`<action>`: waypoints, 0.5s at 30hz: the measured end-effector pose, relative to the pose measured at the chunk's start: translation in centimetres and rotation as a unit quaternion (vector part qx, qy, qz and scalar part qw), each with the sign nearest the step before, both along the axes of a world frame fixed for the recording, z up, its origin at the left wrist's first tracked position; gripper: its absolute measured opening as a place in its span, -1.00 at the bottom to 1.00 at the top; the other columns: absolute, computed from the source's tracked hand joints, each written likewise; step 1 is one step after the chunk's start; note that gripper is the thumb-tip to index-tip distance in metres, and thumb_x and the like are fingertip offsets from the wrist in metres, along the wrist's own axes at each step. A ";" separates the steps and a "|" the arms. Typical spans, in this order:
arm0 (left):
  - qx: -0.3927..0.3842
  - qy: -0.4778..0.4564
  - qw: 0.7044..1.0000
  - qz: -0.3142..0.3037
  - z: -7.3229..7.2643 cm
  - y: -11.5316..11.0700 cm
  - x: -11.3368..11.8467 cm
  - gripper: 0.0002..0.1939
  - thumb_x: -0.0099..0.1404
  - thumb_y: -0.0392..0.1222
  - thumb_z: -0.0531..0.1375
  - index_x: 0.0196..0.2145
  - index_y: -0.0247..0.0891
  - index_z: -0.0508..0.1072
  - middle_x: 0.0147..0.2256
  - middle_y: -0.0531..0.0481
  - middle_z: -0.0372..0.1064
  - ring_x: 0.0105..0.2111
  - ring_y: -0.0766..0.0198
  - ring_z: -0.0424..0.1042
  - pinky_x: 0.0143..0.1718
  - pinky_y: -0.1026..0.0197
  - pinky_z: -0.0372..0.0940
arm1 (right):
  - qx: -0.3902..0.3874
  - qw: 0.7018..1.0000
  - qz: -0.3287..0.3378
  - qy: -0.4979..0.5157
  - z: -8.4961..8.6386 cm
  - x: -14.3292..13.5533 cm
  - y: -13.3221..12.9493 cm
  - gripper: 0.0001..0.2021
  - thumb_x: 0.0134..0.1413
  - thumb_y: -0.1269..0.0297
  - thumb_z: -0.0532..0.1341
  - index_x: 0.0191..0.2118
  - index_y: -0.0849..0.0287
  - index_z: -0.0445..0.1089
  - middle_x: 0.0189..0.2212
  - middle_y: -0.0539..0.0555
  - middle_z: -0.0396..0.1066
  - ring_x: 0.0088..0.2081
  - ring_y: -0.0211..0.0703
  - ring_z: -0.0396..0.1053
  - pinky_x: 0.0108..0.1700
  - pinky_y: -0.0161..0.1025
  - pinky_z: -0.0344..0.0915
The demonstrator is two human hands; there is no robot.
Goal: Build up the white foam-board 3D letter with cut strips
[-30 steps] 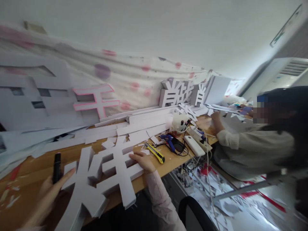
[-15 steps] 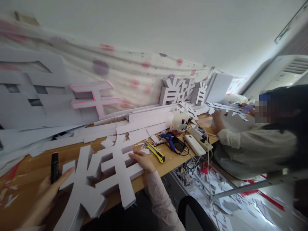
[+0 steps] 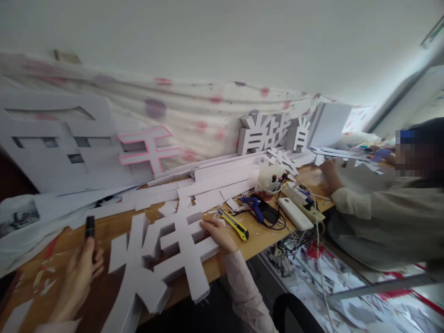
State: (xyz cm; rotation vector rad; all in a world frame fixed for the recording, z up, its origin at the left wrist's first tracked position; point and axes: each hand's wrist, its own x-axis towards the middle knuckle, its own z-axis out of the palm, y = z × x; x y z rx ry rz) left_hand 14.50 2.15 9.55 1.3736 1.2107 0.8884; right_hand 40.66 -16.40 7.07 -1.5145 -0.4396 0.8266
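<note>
My left hand [image 3: 79, 277] is closed around a thick black marker [image 3: 90, 227], which stands upright above the wooden bench, left of a large white foam-board character [image 3: 187, 240]. That character is a built-up block shape with deep side walls, lying face up and reaching over the bench's front edge. My right hand [image 3: 219, 233] grips the end of one of its strokes on the right side, fingers on top and the rest partly hidden. Just beyond that hand lies a yellow utility knife [image 3: 236, 225]. A blue glue gun [image 3: 255, 208] is further right.
Long white strips [image 3: 222, 177] lie along the back of the bench. A pink-outlined character [image 3: 151, 150] and several block characters [image 3: 256, 138] stand by the curtain. A tub of pens [image 3: 268, 182] and a white power bank [image 3: 294, 213] sit near a co-worker [image 3: 391, 222]. Scraps [image 3: 350, 305] litter the floor.
My left hand, holding the marker, has moved off the character's left edge to a spot beside it. My right hand stays on the character. The view has shifted left and slightly up.
</note>
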 end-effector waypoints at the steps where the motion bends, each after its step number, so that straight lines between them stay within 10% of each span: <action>1: -0.014 -0.035 0.999 -0.017 0.5 0.1 0.1 -0.36 -0.08 0.47 0.19 -0.43 -0.20 0.23 -0.66 0.27 0.05 -0.72 0.49 -0.04 -0.73 0.40 -0.07 | 0.002 1.000 -0.003 -0.004 0.0 0.1 0.0 -0.64 -0.25 0.01 0.36 -0.36 0.19 0.50 -0.57 -0.03 0.40 -0.47 -0.17 0.33 -0.39 -0.23 0.24; 7: 0.039 0.018 0.973 -0.225 2.3 -1.3 2.8 -0.51 0.12 0.25 0.23 -0.21 -0.19 0.31 -0.59 0.23 0.22 -0.67 0.43 0.14 -0.67 0.39 0.03 | 0.059 0.988 -0.091 -0.109 3.1 -1.7 -0.7 -0.63 -0.13 -0.01 0.33 -0.28 0.18 0.45 -0.31 0.06 0.45 -0.22 -0.14 0.36 -0.14 -0.22 0.25; 11: 0.123 0.107 0.897 -0.411 4.0 -4.5 5.8 -0.62 0.21 0.15 0.19 -0.13 -0.13 0.33 -0.41 0.10 0.43 -0.45 0.24 0.42 -0.47 0.29 0.27 | 0.140 0.983 -0.002 -0.117 6.1 -4.9 -0.5 -0.64 -0.01 -0.05 0.29 -0.25 0.16 0.43 -0.62 -0.12 0.24 -0.56 -0.33 0.19 -0.49 -0.34 0.13; 15: 0.173 0.139 0.859 -0.461 6.6 -7.4 6.9 -0.74 0.28 0.06 0.14 -0.19 -0.15 0.40 -0.23 0.02 0.48 -0.21 0.16 0.46 -0.18 0.21 0.29 | 0.242 0.969 0.020 0.046 7.0 -6.5 0.7 -0.67 0.00 -0.01 0.31 -0.44 0.15 0.29 -0.79 -0.24 0.05 -0.74 -0.44 -0.07 -0.65 -0.39 -0.15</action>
